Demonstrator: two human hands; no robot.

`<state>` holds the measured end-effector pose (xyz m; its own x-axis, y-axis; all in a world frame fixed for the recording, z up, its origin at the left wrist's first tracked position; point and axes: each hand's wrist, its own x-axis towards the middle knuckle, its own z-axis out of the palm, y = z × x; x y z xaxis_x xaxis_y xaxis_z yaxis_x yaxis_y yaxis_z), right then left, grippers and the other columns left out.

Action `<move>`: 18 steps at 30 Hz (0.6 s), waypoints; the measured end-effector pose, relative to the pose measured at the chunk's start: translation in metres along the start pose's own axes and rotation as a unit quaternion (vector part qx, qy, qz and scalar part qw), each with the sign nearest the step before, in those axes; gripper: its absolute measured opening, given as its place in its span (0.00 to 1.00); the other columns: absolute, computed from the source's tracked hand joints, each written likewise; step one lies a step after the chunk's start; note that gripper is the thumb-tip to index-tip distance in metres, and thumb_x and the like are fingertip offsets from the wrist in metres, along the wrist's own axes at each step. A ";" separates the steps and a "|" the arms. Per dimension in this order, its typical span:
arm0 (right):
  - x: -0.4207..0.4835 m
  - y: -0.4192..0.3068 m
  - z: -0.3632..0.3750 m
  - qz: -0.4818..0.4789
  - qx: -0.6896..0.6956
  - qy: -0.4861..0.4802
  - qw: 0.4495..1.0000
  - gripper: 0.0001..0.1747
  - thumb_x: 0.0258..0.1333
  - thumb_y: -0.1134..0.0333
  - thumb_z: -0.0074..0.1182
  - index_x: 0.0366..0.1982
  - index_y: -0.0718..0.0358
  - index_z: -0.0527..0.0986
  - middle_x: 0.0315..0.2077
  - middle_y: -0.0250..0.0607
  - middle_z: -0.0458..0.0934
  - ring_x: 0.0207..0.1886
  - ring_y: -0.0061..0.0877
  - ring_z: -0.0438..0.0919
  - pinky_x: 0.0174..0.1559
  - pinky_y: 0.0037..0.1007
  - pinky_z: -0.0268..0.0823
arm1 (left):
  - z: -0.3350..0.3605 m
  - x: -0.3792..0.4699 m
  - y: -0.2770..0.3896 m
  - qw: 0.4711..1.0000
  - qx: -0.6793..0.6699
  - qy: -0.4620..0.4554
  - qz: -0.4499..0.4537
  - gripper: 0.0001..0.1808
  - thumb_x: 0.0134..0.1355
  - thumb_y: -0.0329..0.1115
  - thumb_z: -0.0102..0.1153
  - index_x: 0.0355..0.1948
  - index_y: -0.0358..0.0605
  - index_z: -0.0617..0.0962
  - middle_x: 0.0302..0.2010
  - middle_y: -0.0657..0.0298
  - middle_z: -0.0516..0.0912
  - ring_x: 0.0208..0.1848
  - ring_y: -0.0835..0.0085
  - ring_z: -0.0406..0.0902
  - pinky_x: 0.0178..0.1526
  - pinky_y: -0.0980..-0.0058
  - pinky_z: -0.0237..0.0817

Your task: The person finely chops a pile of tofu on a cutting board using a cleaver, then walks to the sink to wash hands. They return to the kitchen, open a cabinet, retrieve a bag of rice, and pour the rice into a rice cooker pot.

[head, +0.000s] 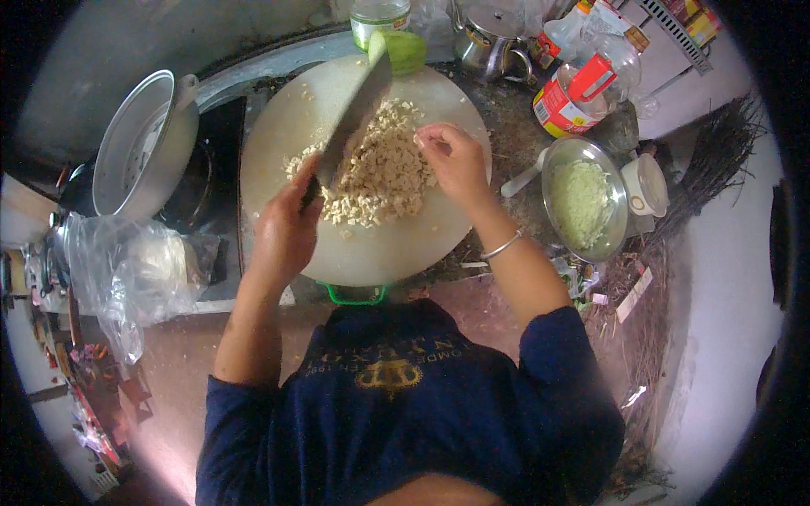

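Observation:
My left hand (286,228) grips the dark handle of a broad cleaver (355,117). Its blade slants up and away over the left side of a heap of finely diced pale food (392,171). The heap lies on a large round whitish cutting board (361,259), and the blade hides part of it. At the heap's right edge is my right hand (450,158), fingers curled and thumb close to them. Whether a small piece is pinched at its fingertips is unclear. A light-green gourd (402,52), seemingly cut at one end, rests at the board's far edge.
Right of the board are a metal bowl of shredded pale-green vegetable (582,205), a white-handled utensil (522,182), a white tub (645,185) and a red-labelled container (566,104). A steel kettle (490,44) stands behind. Leftward are a deep metal pan (149,152) and a plastic bag (133,265).

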<state>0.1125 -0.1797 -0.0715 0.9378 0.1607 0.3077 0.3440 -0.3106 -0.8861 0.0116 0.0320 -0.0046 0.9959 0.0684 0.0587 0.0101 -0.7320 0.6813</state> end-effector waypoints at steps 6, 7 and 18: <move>-0.002 -0.009 0.018 -0.095 -0.128 -0.080 0.984 0.14 0.40 0.74 0.51 0.34 0.67 0.70 0.40 0.45 0.71 0.44 0.36 0.69 0.46 0.32 0.61 | 0.004 -0.001 -0.004 0.995 -0.034 -0.016 -0.090 0.27 0.52 0.26 0.50 0.55 0.49 0.63 0.27 0.55 0.75 0.27 0.67 0.72 0.31 0.73 0.64; -0.004 -0.014 0.019 -0.081 -0.169 -0.121 0.975 0.13 0.38 0.75 0.51 0.33 0.67 0.70 0.40 0.45 0.70 0.45 0.39 0.68 0.47 0.34 0.60 | 0.003 -0.003 -0.004 0.990 -0.110 -0.012 -0.083 0.27 0.52 0.26 0.50 0.56 0.48 0.63 0.26 0.58 0.74 0.25 0.72 0.71 0.28 0.76 0.64; -0.040 -0.066 0.044 -0.290 -0.163 -0.362 0.871 0.36 0.55 0.44 0.27 0.58 0.62 0.50 0.60 0.39 0.47 0.64 0.28 0.43 0.62 0.40 0.29 | -0.006 -0.021 0.004 0.793 -0.557 0.034 -0.245 0.28 0.56 0.26 0.47 0.58 0.44 0.57 0.27 0.64 0.71 0.22 0.79 0.68 0.22 0.80 0.64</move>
<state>0.0505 -0.1248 -0.0401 0.3676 0.8907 0.2675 0.8557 -0.2113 -0.4724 -0.0094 0.0317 0.0012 0.8892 0.2240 -0.3989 0.2713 0.4440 0.8540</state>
